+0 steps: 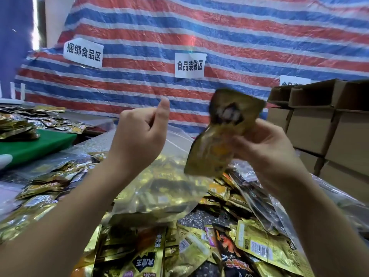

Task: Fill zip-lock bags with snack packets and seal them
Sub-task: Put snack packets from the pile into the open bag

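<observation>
Above the heap of loose packets (199,252), the right hand (265,152) pinches a blurred gold snack packet (223,134) while the left hand (139,134), fingers curled, seems to hold the clear zip-lock bag (159,188), so the packet could miss its slack mouth.

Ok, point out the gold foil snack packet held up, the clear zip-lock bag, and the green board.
gold foil snack packet (217,136), head view, packet's middle
clear zip-lock bag (159,188), head view, filled body
green board (36,144), head view, top face

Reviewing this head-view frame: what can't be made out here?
- Held gold packet: print smeared by motion blur.
- Right hand fingertips: hidden behind that packet.
- Third paper sign: lower text covered by the cardboard boxes.
- Zip-lock bag: seal state unreadable through glare and the left hand.
</observation>
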